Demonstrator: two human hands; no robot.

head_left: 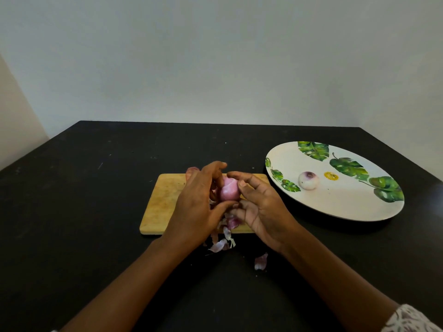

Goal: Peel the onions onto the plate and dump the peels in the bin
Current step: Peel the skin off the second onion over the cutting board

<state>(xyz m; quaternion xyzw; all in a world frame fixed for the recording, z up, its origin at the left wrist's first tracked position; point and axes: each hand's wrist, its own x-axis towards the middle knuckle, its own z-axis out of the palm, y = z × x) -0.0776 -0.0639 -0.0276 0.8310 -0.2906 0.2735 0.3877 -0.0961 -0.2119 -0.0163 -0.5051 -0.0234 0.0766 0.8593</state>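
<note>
Forearms reach up from the bottom edge, with a patterned sleeve [412, 319] at the right corner. Just beyond them a loose peel [260, 261] lies alone on the black table [96, 188]. More peels [221, 244] are heaped nearby, spilling over the near edge of the board [163, 200].

Above the board the hands meet around the onion [229, 191]. The left hand [196, 207] curls its fingers over the onion's far side, thumb underneath. The right hand [261, 212] pinches at the onion's right side with thumb and fingertips. The onion is pink and glossy, partly stripped.

Behind the left hand a reddish onion top [193, 169] shows at the board's far edge, mostly hidden.

To the right and well apart sits the leaf-printed plate [335, 202]. On it is a peeled onion [308, 180], just beside a yellow spot [331, 176].
</note>
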